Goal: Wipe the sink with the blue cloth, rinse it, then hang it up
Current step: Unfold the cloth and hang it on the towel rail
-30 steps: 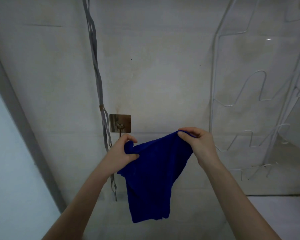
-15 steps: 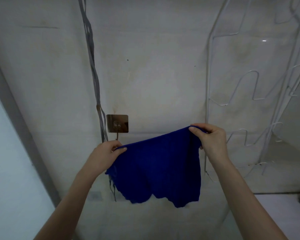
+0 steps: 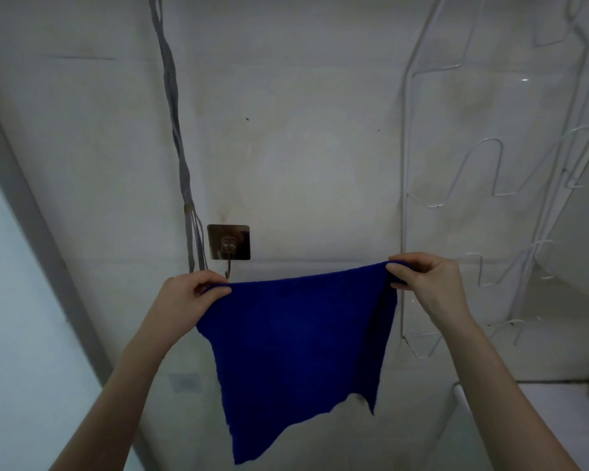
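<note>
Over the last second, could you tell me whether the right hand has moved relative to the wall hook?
Yes. The right hand has moved rightward, away from the wall hook, spreading the blue cloth wide while the left hand stays just below the hook.

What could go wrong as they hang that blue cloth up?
The hook is small and sits above the left hand, off to one side of the spread blue cloth, so a flat edge might slip off. The cables beside the hook could snag. The right hand pinches only a corner.
</note>
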